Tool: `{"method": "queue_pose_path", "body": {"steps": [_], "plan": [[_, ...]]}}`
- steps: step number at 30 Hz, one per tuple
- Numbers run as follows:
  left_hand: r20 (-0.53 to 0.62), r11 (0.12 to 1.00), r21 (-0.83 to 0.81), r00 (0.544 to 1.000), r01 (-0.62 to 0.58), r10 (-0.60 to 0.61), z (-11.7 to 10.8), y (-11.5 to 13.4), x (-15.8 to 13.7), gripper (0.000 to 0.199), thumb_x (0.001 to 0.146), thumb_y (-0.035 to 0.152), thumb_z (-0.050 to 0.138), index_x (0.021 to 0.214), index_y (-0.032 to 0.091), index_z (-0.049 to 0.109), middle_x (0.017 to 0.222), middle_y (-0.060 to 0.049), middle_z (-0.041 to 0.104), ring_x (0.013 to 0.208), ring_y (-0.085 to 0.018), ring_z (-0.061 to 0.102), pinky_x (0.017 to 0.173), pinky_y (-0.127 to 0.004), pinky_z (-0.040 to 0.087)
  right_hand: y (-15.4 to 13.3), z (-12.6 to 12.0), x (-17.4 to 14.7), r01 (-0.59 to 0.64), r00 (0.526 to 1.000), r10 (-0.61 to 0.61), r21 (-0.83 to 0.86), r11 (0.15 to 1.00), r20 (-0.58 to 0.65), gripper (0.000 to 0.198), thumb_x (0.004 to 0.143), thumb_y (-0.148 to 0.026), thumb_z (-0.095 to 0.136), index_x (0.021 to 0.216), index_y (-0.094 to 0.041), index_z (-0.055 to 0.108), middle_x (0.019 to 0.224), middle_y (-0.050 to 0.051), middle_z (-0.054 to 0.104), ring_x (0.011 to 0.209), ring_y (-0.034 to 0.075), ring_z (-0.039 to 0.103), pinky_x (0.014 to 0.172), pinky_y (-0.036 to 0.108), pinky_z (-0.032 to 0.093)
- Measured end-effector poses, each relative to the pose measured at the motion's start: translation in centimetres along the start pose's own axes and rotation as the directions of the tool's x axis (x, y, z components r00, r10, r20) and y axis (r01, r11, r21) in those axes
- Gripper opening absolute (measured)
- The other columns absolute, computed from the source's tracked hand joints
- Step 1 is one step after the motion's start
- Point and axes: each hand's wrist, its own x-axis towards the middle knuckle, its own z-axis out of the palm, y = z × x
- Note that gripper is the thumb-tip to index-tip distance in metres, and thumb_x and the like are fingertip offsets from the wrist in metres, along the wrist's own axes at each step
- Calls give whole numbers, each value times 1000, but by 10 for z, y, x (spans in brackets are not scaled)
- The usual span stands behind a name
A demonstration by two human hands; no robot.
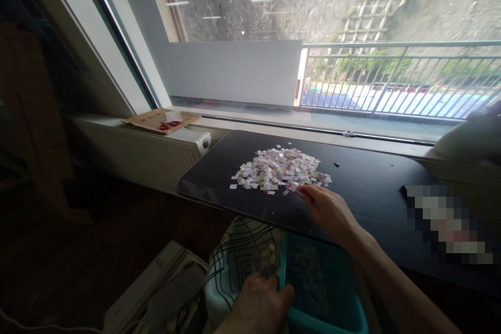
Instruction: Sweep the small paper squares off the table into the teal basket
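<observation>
The right hand reaches over the dark table, its fingers nearly together, with a pinkish scrap at the tips that they seem to pinch. Just beyond and to the left of these fingers is the heap of small pale scraps, spread loosely, with a few bits lying apart around its edge.

The left hand is lower, its fingers curled at the near left rim of the blue-green bin; how tightly they close, or on what, I cannot tell. Blurred pale bits show just past its knuckles. More scraps lie dimly inside the bin, to the right of the left fingers and below the right ones. A stool with a black-lined cover stands just left of the bin, beyond the left fingers.

Far to the left of the right fingers, 1 pair of red-handled scissors lies on brown cardboard beside the window.
</observation>
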Motion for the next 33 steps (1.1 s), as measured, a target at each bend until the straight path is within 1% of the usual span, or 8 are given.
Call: {"method": "queue_pose_path", "body": {"steps": [2,4,7,14,21,26,31,33], "plan": [[-15,1000,1,1000,7,-7,0,-1,-1,15,80,18,57,95,19,55,90,-8,65,76,-26,64,69,-39,51,-2,0,-4,34,999,-35,46,998,33,26,90,-23,42,103,-20,64,96,5,70,81,16,63,67,24,43],[-41,1000,-16,999,9,-9,-2,-1,-3,14,80,17,57,93,19,54,88,-7,64,75,-25,63,70,-38,50,-2,-3,-9,43,999,-45,90,995,26,27,90,-23,41,105,-19,64,97,5,69,80,16,63,67,24,44],[-47,1000,-25,999,-9,7,-4,0,-3,14,80,17,57,93,19,54,88,-7,64,74,-26,63,70,-38,50,-2,-6,-14,10,1000,-10,116,993,-6,28,89,-24,41,104,-18,64,95,7,70,78,17,63,64,25,44],[-56,1000,-25,998,0,-1,-8,4,-5,13,79,15,57,91,19,53,88,-7,64,75,-25,63,69,-37,49,-2,-5,-15,-19,1000,16,161,987,21,27,88,-23,41,100,-18,64,90,5,70,75,16,63,62,24,43],[-14,999,-42,1000,14,-14,-10,5,-5,14,79,15,57,92,19,53,89,-7,64,77,-26,62,71,-38,49,-8,-10,-18,-61,998,55,152,986,43,23,86,-23,44,94,-18,65,81,3,69,70,16,62,59,24,42],[-27,999,-39,999,28,-29,-7,5,-4,17,78,16,58,94,19,54,88,-6,63,78,-27,62,72,-39,48,-12,-12,-20,-59,993,35,218,974,109,23,85,-23,44,92,-20,66,77,2,69,65,15,61,55,23,41],[-43,999,-35,999,1,-2,-8,5,-4,13,80,16,56,92,19,53,87,-7,63,76,-26,62,70,-37,48,-3,-7,-20,-80,996,84,163,983,-17,25,87,-24,43,98,-18,65,85,5,69,70,17,62,61,25,44],[-30,1000,-22,1000,-5,4,-8,5,-3,13,79,15,56,92,18,53,86,-7,64,76,-26,62,70,-38,48,-8,-3,-23,-56,998,59,144,988,-13,24,87,-22,43,98,-18,65,90,6,69,75,17,63,65,26,45]]}}
